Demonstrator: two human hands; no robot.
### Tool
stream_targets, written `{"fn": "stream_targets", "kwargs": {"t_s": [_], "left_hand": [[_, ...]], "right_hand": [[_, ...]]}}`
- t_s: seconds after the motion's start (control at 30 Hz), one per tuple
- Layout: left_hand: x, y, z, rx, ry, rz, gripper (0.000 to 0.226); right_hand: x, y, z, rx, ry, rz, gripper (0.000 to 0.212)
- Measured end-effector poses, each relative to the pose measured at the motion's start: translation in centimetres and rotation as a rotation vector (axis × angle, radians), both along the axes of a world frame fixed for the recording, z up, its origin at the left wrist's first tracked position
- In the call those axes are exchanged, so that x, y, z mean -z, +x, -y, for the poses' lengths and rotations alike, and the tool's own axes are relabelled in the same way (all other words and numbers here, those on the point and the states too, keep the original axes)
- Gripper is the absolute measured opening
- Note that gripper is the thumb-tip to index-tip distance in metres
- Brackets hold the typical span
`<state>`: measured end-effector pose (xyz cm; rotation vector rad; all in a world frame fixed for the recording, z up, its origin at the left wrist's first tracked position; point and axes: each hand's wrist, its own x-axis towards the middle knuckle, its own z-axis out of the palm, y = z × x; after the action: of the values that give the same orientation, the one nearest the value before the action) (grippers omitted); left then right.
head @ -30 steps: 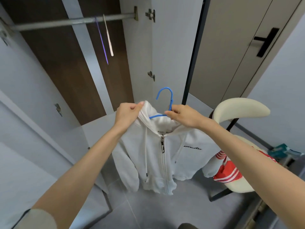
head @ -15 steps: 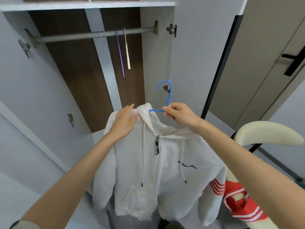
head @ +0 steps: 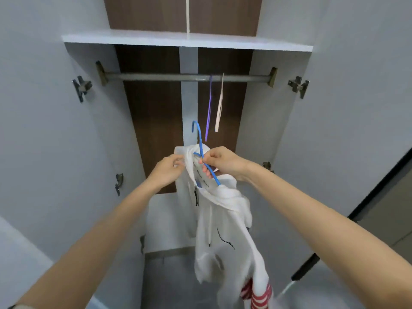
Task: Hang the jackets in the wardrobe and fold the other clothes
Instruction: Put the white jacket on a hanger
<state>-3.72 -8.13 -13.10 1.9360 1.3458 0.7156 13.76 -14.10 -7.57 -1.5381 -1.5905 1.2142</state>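
A white zip-up hooded jacket (head: 225,233) hangs from a blue hanger (head: 201,150) in front of the open wardrobe. My right hand (head: 221,162) pinches the hanger just below its hook, with one hanger arm running down into the jacket's collar. My left hand (head: 167,169) grips the jacket's hood edge on the left side. The metal rail (head: 156,76) crosses the wardrobe above, well clear of the hanger's hook. The jacket's body droops to the lower right, turned side-on.
A purple hanger (head: 209,108) and a cream hanger (head: 219,103) hang on the rail right of centre. A white shelf (head: 133,40) sits above the rail. Both wardrobe doors stand open, with hinges (head: 81,86) on each side. Red-and-white striped cloth (head: 259,295) shows at the bottom.
The view has tilted up to face the wardrobe straight on. The jacket has turned from front-facing to side-on, and both hands have lifted it closer to the rail.
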Motion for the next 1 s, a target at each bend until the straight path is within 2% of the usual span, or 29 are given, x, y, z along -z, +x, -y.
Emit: {"fn": "stream_targets", "kwargs": {"t_s": [0.13, 0.23, 0.37, 0.47, 0.63, 0.73, 0.77, 0.9, 1.0], "left_hand": [[-0.2, -1.3, -2.2, -0.073, -0.028, -0.016, 0.032], [-0.9, -2.3, -4.7, -0.102, -0.093, 0.016, 0.035], [-2.2, -2.3, -9.0, -0.029, -0.258, 0.071, 0.039], [-3.4, -1.6, -12.8, 0.055, -0.314, 0.071, 0.041], [-4.6, -0.1, -19.3, 0.286, -0.290, 0.117, 0.023], [-4.3, 0.6, -23.9, 0.301, -0.194, 0.143, 0.055], [-4.2, 0.8, -25.4, 0.300, -0.162, 0.154, 0.059], [-3.4, 1.3, -30.4, 0.299, -0.114, 0.179, 0.052], [-2.2, 1.3, -32.7, 0.292, -0.106, 0.154, 0.058]], "right_hand": [[-0.5, -1.6, -6.6, -0.030, -0.016, 0.026, 0.026], [-1.1, -2.6, -11.8, 0.042, -0.006, -0.015, 0.021], [-2.2, -2.9, -18.5, 0.153, 0.024, -0.068, 0.016], [-2.6, -2.6, -23.3, 0.244, 0.019, -0.150, 0.022], [-3.4, -2.3, -30.7, 0.337, 0.031, -0.261, 0.020], [-4.1, -2.1, -34.6, 0.348, 0.036, -0.321, 0.016], [-4.3, -2.1, -35.8, 0.344, 0.029, -0.337, 0.015], [-4.5, -2.5, -39.6, 0.350, -0.009, -0.417, 0.025], [-3.7, -2.7, -41.0, 0.313, -0.028, -0.375, 0.030]]}}
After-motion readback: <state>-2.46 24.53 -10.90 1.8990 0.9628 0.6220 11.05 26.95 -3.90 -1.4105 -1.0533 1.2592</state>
